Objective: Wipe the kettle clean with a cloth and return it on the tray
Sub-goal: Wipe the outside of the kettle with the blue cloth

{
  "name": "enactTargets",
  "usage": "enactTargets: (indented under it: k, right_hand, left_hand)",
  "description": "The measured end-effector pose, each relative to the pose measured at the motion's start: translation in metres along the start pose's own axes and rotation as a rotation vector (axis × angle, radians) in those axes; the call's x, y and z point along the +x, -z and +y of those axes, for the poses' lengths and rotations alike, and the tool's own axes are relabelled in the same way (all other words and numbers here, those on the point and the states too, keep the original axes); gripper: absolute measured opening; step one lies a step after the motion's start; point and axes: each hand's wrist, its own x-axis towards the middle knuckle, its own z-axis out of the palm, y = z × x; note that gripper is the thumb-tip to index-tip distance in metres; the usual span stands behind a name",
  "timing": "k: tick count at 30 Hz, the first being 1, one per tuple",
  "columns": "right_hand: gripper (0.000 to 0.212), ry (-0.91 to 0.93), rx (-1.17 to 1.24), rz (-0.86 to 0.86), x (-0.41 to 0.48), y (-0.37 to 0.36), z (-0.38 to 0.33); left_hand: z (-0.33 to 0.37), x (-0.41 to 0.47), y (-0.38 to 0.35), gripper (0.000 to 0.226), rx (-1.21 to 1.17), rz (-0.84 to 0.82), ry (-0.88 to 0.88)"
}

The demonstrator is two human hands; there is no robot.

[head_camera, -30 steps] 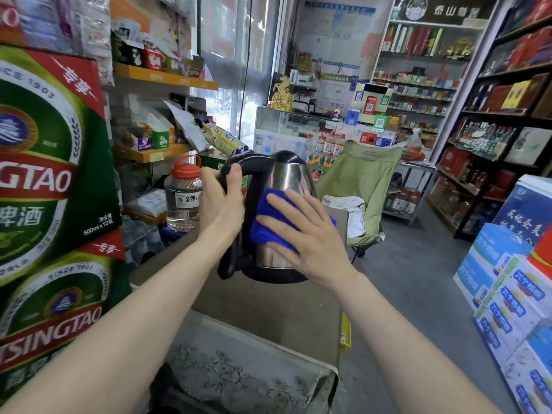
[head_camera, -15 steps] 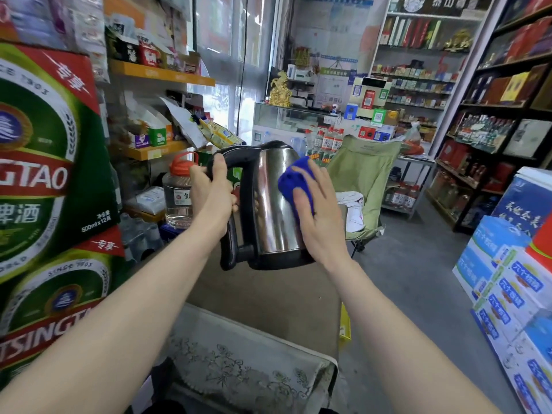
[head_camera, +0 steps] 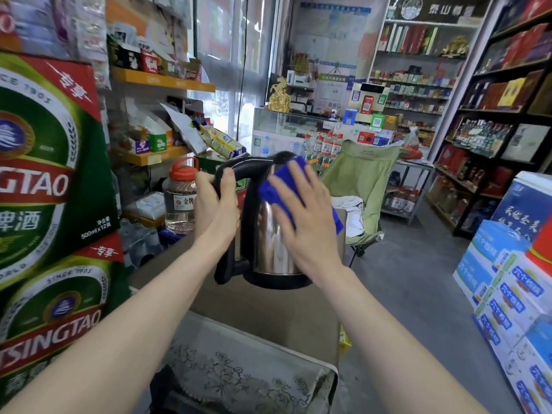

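A steel kettle point(head_camera: 270, 249) with a black handle, lid and base hangs in the air above a brown counter. My left hand point(head_camera: 213, 201) is wrapped around the upper part of its black handle. My right hand point(head_camera: 304, 216) lies flat on the kettle's right side, fingers spread, and presses a blue cloth point(head_camera: 283, 183) against the upper body near the lid. Part of the cloth sticks out past my palm on the right. No tray is visible.
Green beer cases point(head_camera: 44, 180) are stacked at the left. A clear jar with a red lid point(head_camera: 179, 198) stands behind my left hand. A floral-patterned cover point(head_camera: 239, 372) lies below. A green folding chair point(head_camera: 361, 186) stands behind the kettle, blue boxes point(head_camera: 507, 282) at the right.
The kettle has turned slightly and my right hand has slid with the cloth from the far upper side back onto the near side of the body.
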Motion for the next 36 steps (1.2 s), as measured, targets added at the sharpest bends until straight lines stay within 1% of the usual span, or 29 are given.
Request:
enactTargets:
  k: [1, 2, 3, 5, 6, 7, 8, 9, 11, 12, 13, 14, 15, 16, 17, 18, 19, 22, 23, 24, 25, 26, 28, 30, 31, 33, 36]
  right_hand:
    - [0.043, 0.088, -0.054, -0.004, 0.001, -0.002, 0.004]
    - [0.042, 0.077, -0.036, 0.015, 0.005, -0.001, 0.007]
    - [0.041, -0.033, 0.064, 0.055, 0.008, 0.0, 0.01]
    - [0.039, -0.437, 0.356, 0.171, 0.016, 0.008, 0.013]
    - [0.04, -0.6, 0.429, 0.191, 0.018, 0.01, 0.014]
    - [0.042, -0.656, 0.417, 0.172, 0.017, 0.011, 0.009]
    - [0.044, -0.58, 0.335, 0.138, 0.011, 0.01, 0.007]
    - [0.044, -0.415, 0.232, 0.099, 0.003, 0.007, 0.003]
    - [0.043, -0.016, -0.008, 0.027, -0.015, -0.003, 0.005]
    - [0.042, 0.127, -0.085, -0.023, -0.023, -0.005, 0.01]
    - [0.043, 0.202, -0.108, -0.058, -0.028, -0.007, 0.016]
    - [0.043, 0.205, -0.063, -0.063, -0.029, -0.007, 0.021]
    - [0.044, 0.106, 0.053, -0.047, -0.029, -0.006, 0.024]
    - [0.045, -0.059, 0.176, -0.021, -0.027, -0.006, 0.025]
    - [0.046, -0.206, 0.233, 0.012, -0.024, -0.006, 0.021]
    - [0.047, -0.293, 0.221, 0.03, -0.022, -0.007, 0.014]
    - [0.048, -0.273, 0.145, 0.029, -0.024, -0.01, 0.007]
    - [0.049, 0.099, -0.057, -0.05, -0.044, -0.022, 0.001]
    - [0.049, 0.162, -0.075, -0.07, -0.049, -0.024, 0.005]
    - [0.049, 0.177, -0.05, -0.077, -0.052, -0.021, 0.008]
    - [0.046, 0.155, 0.002, -0.056, -0.051, -0.016, 0.008]
    - [0.044, 0.081, 0.084, -0.018, -0.047, -0.009, 0.006]
    - [0.04, -0.146, 0.219, 0.069, -0.032, 0.009, 0.0]
    - [0.035, -0.269, 0.18, 0.141, -0.013, 0.015, 0.001]
    - [0.035, -0.301, 0.169, 0.139, -0.006, 0.016, 0.001]
    - [0.039, -0.338, 0.252, 0.11, 0.001, 0.014, 0.001]
    - [0.044, -0.362, 0.184, 0.135, -0.005, 0.007, 0.01]
  left_hand:
    - [-0.001, -0.001, -0.001, 0.029, 0.025, 0.001, -0.016]
    - [-0.003, -0.003, -0.002, 0.031, 0.046, -0.006, -0.027]
    - [-0.004, -0.004, -0.003, 0.032, 0.052, -0.013, -0.036]
    - [-0.002, -0.007, -0.005, 0.033, 0.016, -0.019, -0.041]
    - [-0.002, -0.008, -0.006, 0.033, 0.004, -0.012, -0.039]
    - [-0.003, -0.007, -0.007, 0.033, -0.003, -0.002, -0.023]
    - [-0.003, -0.006, -0.008, 0.032, -0.018, 0.009, 0.006]
    - [-0.005, -0.005, -0.008, 0.032, -0.04, 0.024, 0.036]
    - [-0.007, -0.003, -0.006, 0.032, -0.069, 0.054, 0.074]
    - [-0.008, -0.002, -0.005, 0.033, -0.058, 0.054, 0.072]
    - [-0.008, -0.003, -0.003, 0.034, -0.047, 0.045, 0.069]
    - [-0.007, -0.003, -0.002, 0.034, -0.053, 0.031, 0.068]
    - [-0.007, -0.003, -0.001, 0.034, -0.072, 0.016, 0.072]
    - [-0.008, -0.003, 0.0, 0.033, -0.111, 0.002, 0.083]
    - [-0.009, -0.003, 0.0, 0.031, -0.154, -0.006, 0.099]
    - [-0.008, -0.003, -0.002, 0.029, -0.179, -0.005, 0.108]
    - [-0.008, -0.001, -0.002, 0.026, -0.181, 0.009, 0.113]
    - [-0.008, 0.002, 0.002, 0.025, -0.191, 0.109, 0.148]
    - [-0.01, 0.003, 0.004, 0.027, -0.178, 0.136, 0.145]
    - [-0.013, 0.004, 0.006, 0.029, -0.136, 0.156, 0.136]
    - [-0.017, 0.004, 0.009, 0.032, -0.078, 0.163, 0.126]
    - [-0.021, 0.005, 0.012, 0.034, -0.032, 0.161, 0.12]
    - [-0.026, 0.005, 0.016, 0.034, 0.003, 0.152, 0.127]
    - [-0.024, 0.004, 0.016, 0.033, -0.019, 0.145, 0.153]
    - [-0.021, 0.003, 0.015, 0.032, -0.062, 0.136, 0.162]
    - [-0.016, 0.002, 0.01, 0.028, -0.161, 0.111, 0.163]
    - [-0.013, -0.001, 0.007, 0.026, -0.158, 0.083, 0.125]
